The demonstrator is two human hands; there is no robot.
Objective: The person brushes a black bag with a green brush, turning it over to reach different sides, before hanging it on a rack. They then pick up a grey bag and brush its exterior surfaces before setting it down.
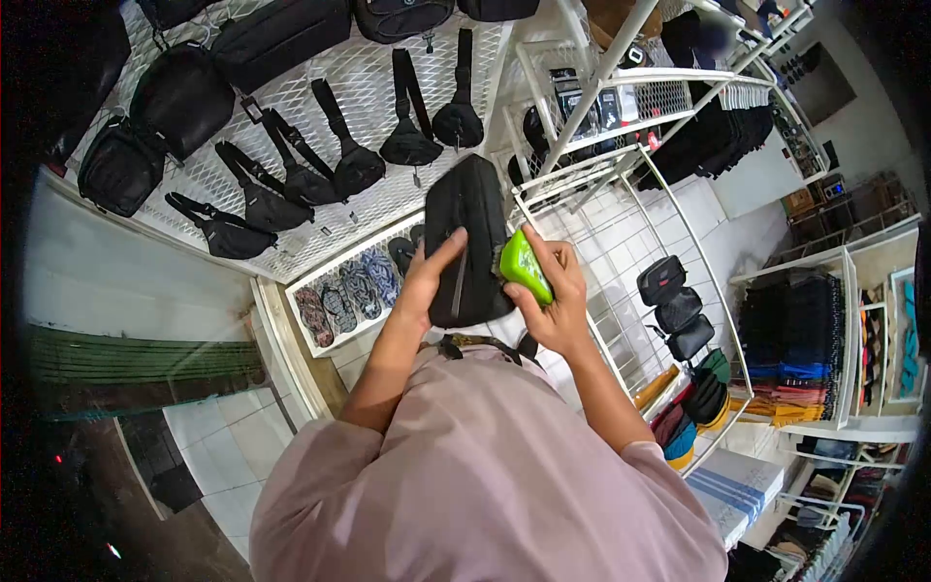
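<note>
Left hand point(427, 281) grips the black bag point(470, 242) by fingertips while right hand point(553, 301) clasps a green device point(524, 267) against it; either could slip and fall.

Bag point(469, 238): no legible text.
Green device point(525, 266): no readable label.
Hanging bags point(262, 199): brand marks too small to read.

White wire rack point(359, 87), black bags point(184, 97)

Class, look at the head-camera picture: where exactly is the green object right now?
The green object sits just right of centre, gripped in the right hand, pressed against the right edge of the black bag that the left hand holds.
</note>
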